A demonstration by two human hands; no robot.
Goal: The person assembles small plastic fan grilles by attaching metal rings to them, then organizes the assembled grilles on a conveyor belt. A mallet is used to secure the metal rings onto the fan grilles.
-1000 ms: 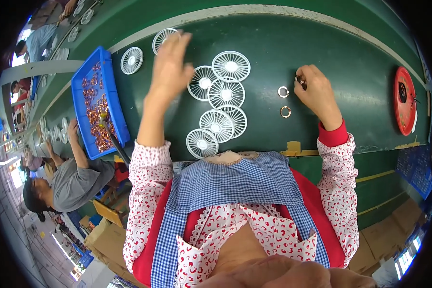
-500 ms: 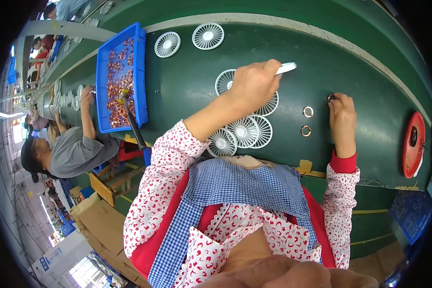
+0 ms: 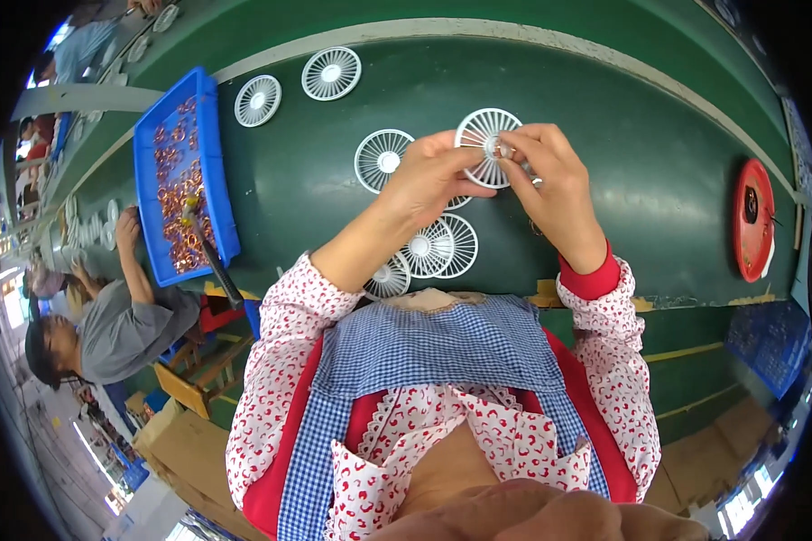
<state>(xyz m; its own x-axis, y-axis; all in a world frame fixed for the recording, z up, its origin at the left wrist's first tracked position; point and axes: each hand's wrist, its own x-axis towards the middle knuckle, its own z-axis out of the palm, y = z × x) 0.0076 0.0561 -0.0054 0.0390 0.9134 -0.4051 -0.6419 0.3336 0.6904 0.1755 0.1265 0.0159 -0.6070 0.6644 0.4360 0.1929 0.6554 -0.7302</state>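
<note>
Over at the left, a blue tray (image 3: 215, 171) of coppery parts sits on the green desk (image 3: 622, 153). Further right, the left hand (image 3: 429, 176) pinches a white round fan grille (image 3: 484, 144), raised above the desk, while the right hand (image 3: 555, 189) presses fingertips to its hub. Far right lies a red disc (image 3: 753, 221).

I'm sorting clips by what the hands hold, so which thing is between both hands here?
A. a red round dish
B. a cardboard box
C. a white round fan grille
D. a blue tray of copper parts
C: the left hand and right hand meet on a white round fan grille lifted above the green table.
</note>
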